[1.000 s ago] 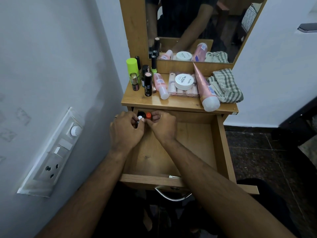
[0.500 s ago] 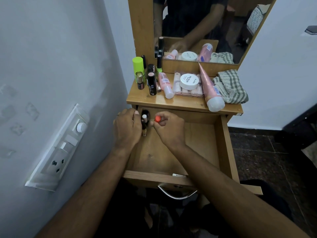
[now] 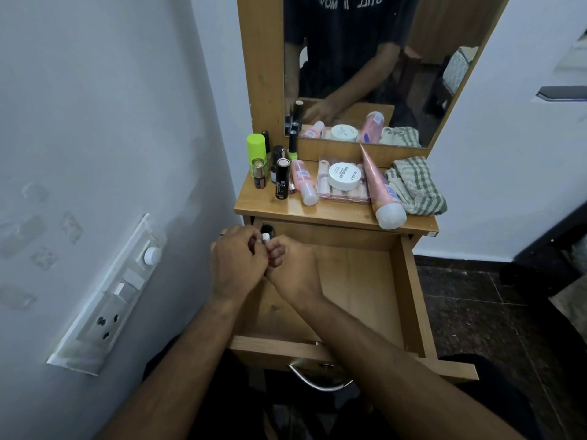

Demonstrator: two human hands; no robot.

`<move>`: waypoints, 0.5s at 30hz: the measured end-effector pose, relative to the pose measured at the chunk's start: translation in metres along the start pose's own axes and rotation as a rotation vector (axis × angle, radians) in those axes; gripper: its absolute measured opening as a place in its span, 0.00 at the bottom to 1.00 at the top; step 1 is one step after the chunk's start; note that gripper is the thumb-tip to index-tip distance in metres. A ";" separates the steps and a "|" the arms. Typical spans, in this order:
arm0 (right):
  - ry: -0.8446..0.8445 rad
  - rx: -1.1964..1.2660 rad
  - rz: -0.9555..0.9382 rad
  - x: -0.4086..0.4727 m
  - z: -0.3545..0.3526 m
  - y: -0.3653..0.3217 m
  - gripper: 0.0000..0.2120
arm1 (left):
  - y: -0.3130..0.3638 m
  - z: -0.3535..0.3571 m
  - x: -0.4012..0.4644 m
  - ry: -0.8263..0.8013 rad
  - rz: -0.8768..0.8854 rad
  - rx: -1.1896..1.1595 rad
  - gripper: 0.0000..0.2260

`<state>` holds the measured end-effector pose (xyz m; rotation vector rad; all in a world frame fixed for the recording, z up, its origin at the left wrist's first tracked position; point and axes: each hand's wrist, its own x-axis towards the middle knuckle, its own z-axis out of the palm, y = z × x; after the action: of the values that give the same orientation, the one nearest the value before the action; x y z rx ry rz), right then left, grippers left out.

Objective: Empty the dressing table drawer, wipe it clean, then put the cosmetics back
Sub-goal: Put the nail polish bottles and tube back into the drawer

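My left hand (image 3: 236, 263) and right hand (image 3: 293, 268) meet at centre-left of the frame, over the far-left corner of the open drawer (image 3: 413, 300), both with fingers curled round small bottles; a white cap (image 3: 266, 237) peeks out between them. I judge I'm either lifting out or setting in these last small pieces. The other cosmetics (image 3: 341, 176) and the cloth (image 3: 416, 185) lie above, on the desk (image 3: 336, 212).
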<state>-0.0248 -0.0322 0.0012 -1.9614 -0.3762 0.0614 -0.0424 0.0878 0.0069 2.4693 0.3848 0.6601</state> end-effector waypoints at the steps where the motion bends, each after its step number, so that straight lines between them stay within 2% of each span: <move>1: 0.003 0.004 -0.006 0.000 0.001 0.000 0.10 | 0.000 0.000 0.000 -0.004 -0.006 -0.002 0.03; 7: 0.011 -0.007 -0.019 -0.001 0.003 0.004 0.12 | 0.000 -0.005 -0.006 -0.055 -0.034 0.026 0.03; 11: 0.016 -0.015 -0.002 -0.002 0.005 0.005 0.16 | 0.003 -0.011 -0.016 -0.118 0.027 0.169 0.09; 15: 0.007 -0.050 -0.016 -0.001 0.003 0.004 0.17 | 0.009 -0.016 -0.015 -0.158 0.035 0.195 0.12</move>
<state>-0.0251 -0.0310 -0.0042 -2.0069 -0.3925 0.0357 -0.0624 0.0821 0.0184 2.6969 0.3598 0.4557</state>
